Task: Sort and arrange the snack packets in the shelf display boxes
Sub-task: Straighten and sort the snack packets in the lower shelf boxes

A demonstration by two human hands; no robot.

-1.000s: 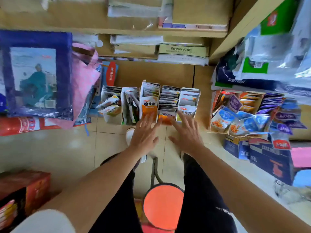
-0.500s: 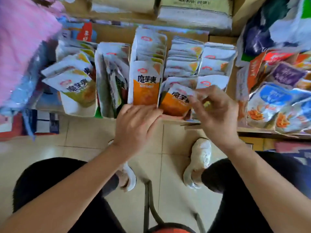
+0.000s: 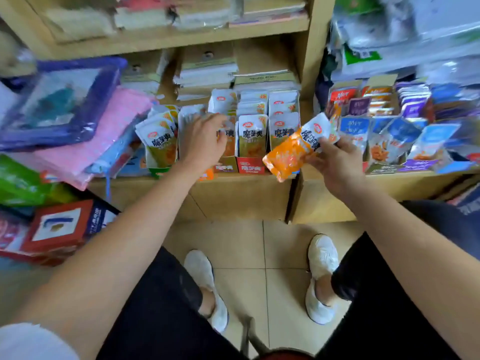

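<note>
My right hand (image 3: 335,162) holds an orange and white snack packet (image 3: 293,149) lifted out in front of the shelf, tilted with its orange end down to the left. My left hand (image 3: 202,141) reaches into the row of display boxes (image 3: 250,165), its fingers among the upright packets of the box left of the middle. Whether they grip a packet is hidden. White packets with olive and orange lower halves (image 3: 252,136) stand in several boxes on the low shelf. A leaning stack of the same packets (image 3: 158,139) fills the leftmost box.
To the right stands a second display with blue, purple and orange packets (image 3: 389,136). Pink and blue wrapped goods (image 3: 78,131) lie at the left, red boxes (image 3: 59,229) on the floor below. Stacked paper fills the upper shelves (image 3: 207,71). My feet and a stool are below.
My right hand has pulled the orange packet out of the boxes and lifted it to the right. My left hand moved from the box fronts into a box. The camera has pulled back.
</note>
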